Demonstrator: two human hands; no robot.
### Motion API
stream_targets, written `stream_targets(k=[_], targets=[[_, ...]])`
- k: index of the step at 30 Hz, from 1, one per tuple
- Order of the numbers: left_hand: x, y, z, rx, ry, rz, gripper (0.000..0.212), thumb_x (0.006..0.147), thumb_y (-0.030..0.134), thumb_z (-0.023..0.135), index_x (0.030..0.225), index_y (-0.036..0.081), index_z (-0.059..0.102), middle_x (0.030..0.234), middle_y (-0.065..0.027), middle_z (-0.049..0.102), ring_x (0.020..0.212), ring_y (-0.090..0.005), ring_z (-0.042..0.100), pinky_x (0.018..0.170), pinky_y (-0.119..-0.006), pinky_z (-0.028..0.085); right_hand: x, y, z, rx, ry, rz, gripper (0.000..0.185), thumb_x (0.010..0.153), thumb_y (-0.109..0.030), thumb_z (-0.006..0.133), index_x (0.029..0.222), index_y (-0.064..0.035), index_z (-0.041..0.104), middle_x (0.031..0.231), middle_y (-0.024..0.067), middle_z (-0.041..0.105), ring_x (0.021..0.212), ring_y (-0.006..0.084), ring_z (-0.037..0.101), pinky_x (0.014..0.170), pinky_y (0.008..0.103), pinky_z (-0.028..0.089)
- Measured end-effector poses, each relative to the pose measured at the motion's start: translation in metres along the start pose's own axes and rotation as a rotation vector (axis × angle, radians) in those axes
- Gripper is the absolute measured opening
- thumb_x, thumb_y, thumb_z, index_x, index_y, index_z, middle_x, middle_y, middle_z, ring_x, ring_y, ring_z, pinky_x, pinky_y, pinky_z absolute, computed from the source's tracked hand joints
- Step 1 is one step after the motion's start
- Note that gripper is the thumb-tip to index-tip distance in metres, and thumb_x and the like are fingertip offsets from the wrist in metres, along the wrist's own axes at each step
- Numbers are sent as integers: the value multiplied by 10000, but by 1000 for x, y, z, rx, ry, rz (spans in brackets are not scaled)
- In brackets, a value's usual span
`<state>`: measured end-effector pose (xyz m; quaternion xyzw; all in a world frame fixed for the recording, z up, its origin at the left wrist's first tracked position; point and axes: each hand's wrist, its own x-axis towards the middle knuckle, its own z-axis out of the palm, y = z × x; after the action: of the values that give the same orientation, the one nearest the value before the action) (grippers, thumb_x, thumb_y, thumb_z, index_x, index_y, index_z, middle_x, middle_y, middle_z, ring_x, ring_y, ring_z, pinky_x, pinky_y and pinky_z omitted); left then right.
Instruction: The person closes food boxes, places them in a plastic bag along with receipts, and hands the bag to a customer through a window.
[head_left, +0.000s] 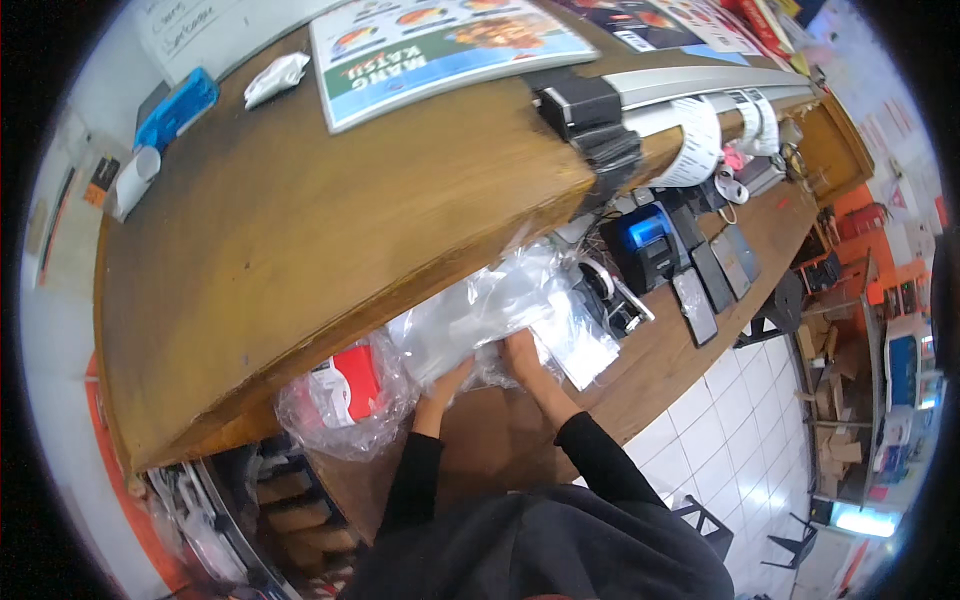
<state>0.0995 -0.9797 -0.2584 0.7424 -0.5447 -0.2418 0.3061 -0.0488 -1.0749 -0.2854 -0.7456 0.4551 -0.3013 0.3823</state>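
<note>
Clear plastic bags (480, 300) lie in a loose pile on the lower wooden desk, partly under the raised counter. My left hand (452, 379) is at the near edge of the plastic, its fingers mostly hidden by it. At the pile's right part, my right hand (521, 356) reaches into the plastic, and its fingertips are hidden too. Whether either hand grips the plastic cannot be told. Left of my left hand sits a red package with a white label (356, 384), wrapped in clear plastic. More shiny clear sheets (581, 345) lie just right of my right hand.
The raised wooden counter (247, 247) spans the upper left, with a menu board (442, 56) and a blue pack (176, 109). Rightward on the desk are a black-and-blue device (645, 240), several phones (695, 307) and hanging paper slips (694, 146). A dark stool (791, 544) stands on the tiled floor.
</note>
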Motion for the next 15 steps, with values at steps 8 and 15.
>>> stream_targets(k=[8,15], targets=[[2,-8,11,111,10,98,484,821,446,601,1132,75,598,1127,-150,613,1046,-327,560,922,-432,426,-20,-96,-42,-196,-417,-147,297,801,-61,481,1085,12,532,824,234,613,859,407,567,799,442,431],[-10,-14,4,99,-163,89,513,791,467,622,1099,58,601,1071,-177,625,994,-350,580,893,-444,443,-116,-212,-228,515,38,266,270,992,-288,392,1134,-89,507,671,28,567,550,165,576,472,314,458]])
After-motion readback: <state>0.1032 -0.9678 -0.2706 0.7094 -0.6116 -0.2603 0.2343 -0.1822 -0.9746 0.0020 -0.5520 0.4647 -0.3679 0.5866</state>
